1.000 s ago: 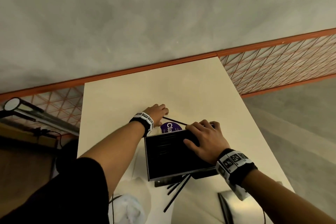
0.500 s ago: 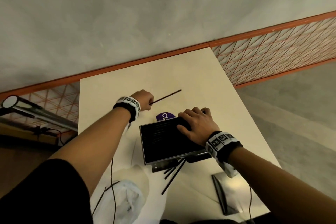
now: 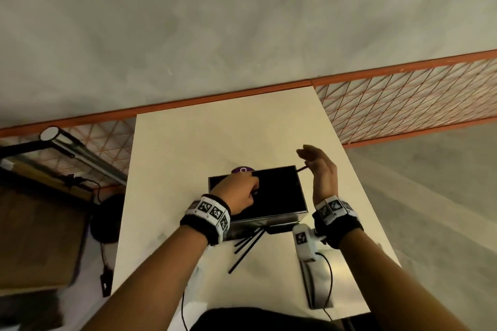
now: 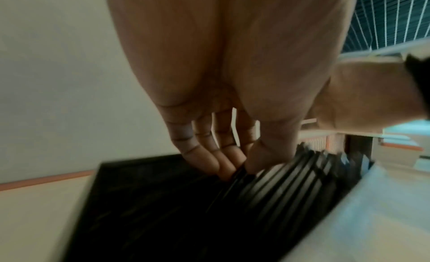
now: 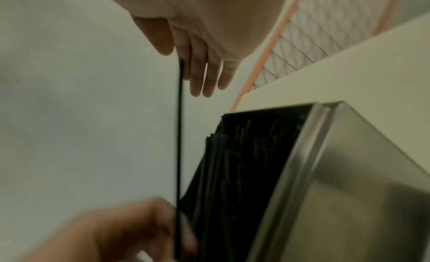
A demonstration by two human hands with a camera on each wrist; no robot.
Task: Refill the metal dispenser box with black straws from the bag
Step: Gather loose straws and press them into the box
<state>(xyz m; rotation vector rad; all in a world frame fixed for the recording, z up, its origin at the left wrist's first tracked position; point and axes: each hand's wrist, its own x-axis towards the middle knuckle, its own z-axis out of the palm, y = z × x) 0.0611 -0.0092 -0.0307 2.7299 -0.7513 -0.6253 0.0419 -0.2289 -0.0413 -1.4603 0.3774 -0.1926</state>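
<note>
Dispenser box nearly full; both hands pinching one straw over it, loose straws remaining outside.

Brushed-metal box — seemingly plastic straws

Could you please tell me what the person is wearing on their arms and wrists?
Both forearms are bare. Each wrist carries a black band topped by a white strip of black square markers. A white wrist camera with a black cable hangs below the right wrist.
</note>
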